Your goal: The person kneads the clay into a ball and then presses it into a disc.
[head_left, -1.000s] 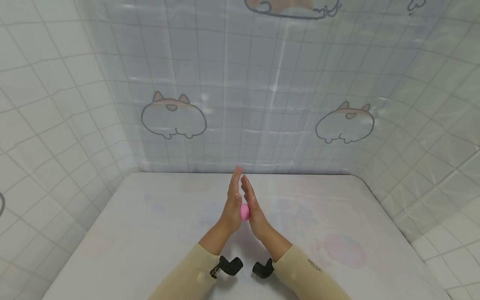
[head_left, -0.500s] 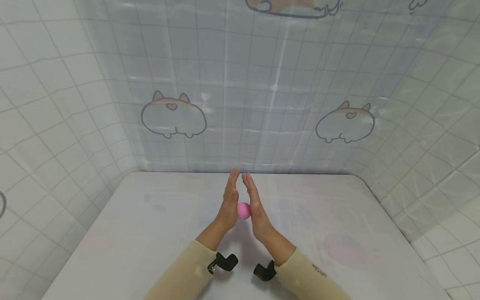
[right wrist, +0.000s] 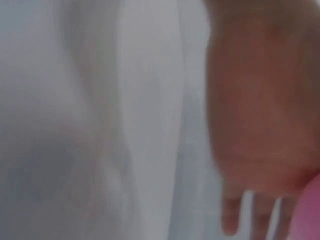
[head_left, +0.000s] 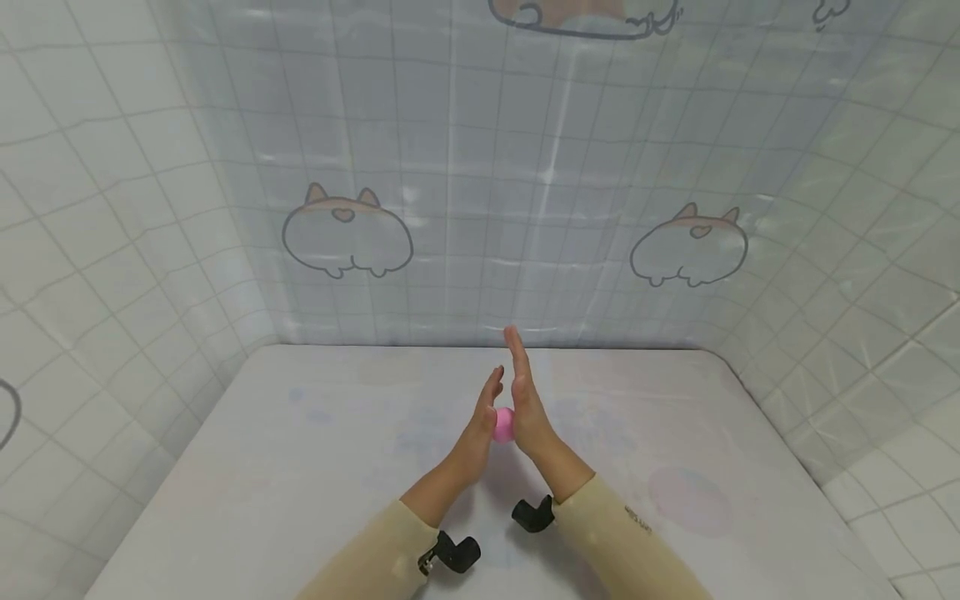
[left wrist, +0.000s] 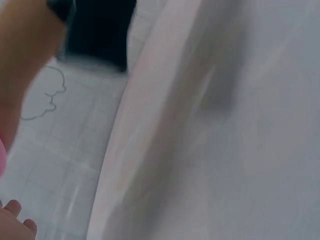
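A small pink ball (head_left: 504, 425) sits between my two palms above the white tabletop. My left hand (head_left: 474, 437) presses it from the left and my right hand (head_left: 531, 417) from the right, both with straight fingers pointing forward. The right fingertips reach farther forward than the left ones. In the right wrist view, the right palm (right wrist: 260, 115) is flat, with the pink ball (right wrist: 307, 215) at the lower right corner. Only a sliver of the ball (left wrist: 1, 157) shows in the left wrist view, above some fingertips (left wrist: 14, 207). What the ball is made of cannot be told.
A white table (head_left: 300, 467) with faint coloured prints lies under the hands. Behind it hangs a grid-patterned sheet (head_left: 495, 167) with cartoon animal drawings, and similar sheets line both sides. Black camera mounts (head_left: 459, 553) are strapped at both sleeves.
Over the last half second my right hand has slid forward and my left hand back, against each other. The ball has shifted slightly right and stays between the palms.
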Motion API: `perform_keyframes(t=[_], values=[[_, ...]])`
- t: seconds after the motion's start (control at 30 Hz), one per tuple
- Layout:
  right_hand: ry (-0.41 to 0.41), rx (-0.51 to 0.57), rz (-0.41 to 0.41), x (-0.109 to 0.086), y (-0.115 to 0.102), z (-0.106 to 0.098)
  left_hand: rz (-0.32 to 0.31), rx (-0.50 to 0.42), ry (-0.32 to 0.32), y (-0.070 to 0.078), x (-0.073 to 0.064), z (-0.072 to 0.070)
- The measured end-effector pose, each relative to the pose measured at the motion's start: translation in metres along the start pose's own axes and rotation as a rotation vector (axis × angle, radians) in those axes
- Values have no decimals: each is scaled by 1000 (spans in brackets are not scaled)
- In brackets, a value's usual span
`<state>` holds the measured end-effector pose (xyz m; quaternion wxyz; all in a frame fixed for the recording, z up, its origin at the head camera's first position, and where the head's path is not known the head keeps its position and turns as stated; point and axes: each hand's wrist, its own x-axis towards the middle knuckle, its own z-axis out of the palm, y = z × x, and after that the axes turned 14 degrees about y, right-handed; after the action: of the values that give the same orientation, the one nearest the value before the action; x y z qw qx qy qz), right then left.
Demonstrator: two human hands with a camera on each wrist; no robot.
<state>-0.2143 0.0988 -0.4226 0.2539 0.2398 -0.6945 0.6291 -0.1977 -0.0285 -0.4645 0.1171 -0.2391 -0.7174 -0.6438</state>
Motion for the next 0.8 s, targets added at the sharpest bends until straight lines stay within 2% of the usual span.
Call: perform_keyframes(t=[0.17,0.27,0.4,0.57,0.8], values=[[-4,-45,22,3,15,2,4,-103,-27,2,-1,-2],[-24,-54,32,2,24,4,12,-143,0,5,2,-5],[-68,-68,77,-4,31,6,42,-177,68,12,8,-9],[-95,-87,107,-12,34,12,34,-173,129,18,17,-15],[-105,-3,28,-20,31,19,92,-109,186,16,30,-19]])
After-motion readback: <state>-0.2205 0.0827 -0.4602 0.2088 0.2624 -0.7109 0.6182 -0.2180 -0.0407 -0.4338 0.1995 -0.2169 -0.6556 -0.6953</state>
